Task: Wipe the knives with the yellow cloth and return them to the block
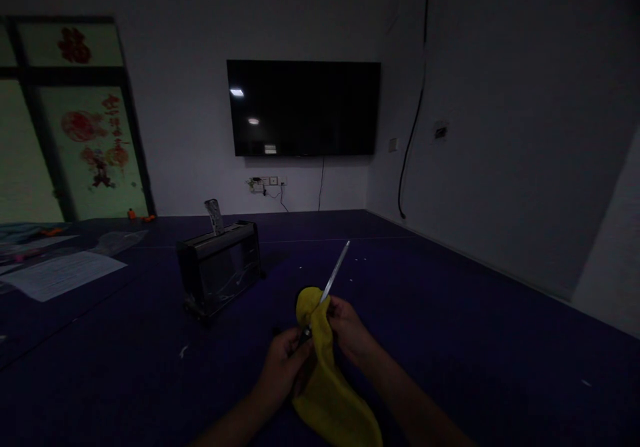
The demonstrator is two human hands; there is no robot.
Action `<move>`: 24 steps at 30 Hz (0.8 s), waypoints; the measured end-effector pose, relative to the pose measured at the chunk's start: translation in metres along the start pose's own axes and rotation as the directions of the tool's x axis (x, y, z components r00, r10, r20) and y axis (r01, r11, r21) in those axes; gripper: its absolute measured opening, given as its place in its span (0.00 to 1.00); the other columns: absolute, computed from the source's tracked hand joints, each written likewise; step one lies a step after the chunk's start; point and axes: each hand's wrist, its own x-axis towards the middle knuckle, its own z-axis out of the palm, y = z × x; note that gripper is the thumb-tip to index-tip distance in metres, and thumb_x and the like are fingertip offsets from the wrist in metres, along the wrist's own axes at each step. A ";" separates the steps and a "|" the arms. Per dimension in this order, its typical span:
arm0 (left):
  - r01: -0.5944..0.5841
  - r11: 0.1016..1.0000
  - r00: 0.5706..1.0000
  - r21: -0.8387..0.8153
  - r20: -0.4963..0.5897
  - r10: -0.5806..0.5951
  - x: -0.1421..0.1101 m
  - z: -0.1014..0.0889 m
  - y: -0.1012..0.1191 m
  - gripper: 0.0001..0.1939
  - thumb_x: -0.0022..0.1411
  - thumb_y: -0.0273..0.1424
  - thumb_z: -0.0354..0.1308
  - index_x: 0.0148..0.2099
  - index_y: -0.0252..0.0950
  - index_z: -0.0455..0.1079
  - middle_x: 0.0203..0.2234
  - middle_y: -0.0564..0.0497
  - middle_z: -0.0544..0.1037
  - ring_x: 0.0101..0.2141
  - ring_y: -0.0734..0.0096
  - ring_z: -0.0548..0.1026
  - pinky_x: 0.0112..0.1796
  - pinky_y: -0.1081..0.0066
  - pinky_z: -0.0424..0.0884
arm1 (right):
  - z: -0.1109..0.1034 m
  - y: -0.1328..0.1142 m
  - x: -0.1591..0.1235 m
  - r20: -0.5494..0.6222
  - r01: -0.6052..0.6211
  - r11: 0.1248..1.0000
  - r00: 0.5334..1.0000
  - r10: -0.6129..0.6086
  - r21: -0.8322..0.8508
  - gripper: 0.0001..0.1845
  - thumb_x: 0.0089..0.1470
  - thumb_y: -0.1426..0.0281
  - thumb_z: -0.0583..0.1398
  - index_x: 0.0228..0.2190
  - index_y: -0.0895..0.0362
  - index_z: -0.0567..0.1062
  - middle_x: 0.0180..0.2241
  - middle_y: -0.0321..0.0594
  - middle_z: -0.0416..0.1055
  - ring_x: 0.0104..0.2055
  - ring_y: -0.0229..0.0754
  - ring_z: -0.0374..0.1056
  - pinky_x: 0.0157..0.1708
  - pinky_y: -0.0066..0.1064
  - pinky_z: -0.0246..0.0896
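Note:
My left hand (pixel 284 360) is closed around the dark handle of a long, narrow-bladed knife (pixel 336 270). The bright blade points up and away to the right. A yellow cloth (pixel 333 404) is wrapped about the lower blade and hangs down between my forearms. Pinching the cloth against the blade from the right side is my right hand (pixel 349 330). The cloth hides the part of the blade nearest the handle. To the left of my hands stands a dark knife block (pixel 220 270) with see-through sides, and a silvery handle (pixel 214 217) sticks up from its top.
The dark blue surface (pixel 450 340) carries small white scraps. Papers (pixel 65 274) and clear plastic (pixel 117 240) lie at the left, with small orange objects (pixel 131 214) near the door. A television (pixel 305 107) hangs on the far wall; a black cable (pixel 413 134) runs down the right wall.

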 end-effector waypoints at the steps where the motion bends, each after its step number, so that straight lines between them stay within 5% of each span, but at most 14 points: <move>1: 0.004 1.000 1.000 0.004 0.005 -0.004 0.000 0.000 0.000 0.24 0.44 0.51 0.61 0.26 0.34 0.64 0.12 0.59 0.63 0.13 0.82 0.58 0.15 0.79 0.50 | -0.001 -0.001 0.000 -0.007 0.000 1.000 1.000 0.000 0.004 0.15 0.28 0.79 0.65 0.26 0.58 0.77 0.24 0.36 0.75 0.24 0.37 0.69 0.27 0.26 0.64; 24: 0.020 0.998 0.998 0.053 0.064 -0.023 -0.001 -0.002 -0.004 0.25 0.45 0.54 0.58 0.26 0.36 0.60 0.07 0.63 0.59 0.08 0.84 0.53 0.12 0.78 0.44 | -0.009 -0.007 0.006 -0.150 0.038 0.994 0.988 -0.023 0.098 0.17 0.29 0.76 0.67 0.28 0.57 0.77 0.26 0.38 0.77 0.25 0.39 0.71 0.26 0.27 0.65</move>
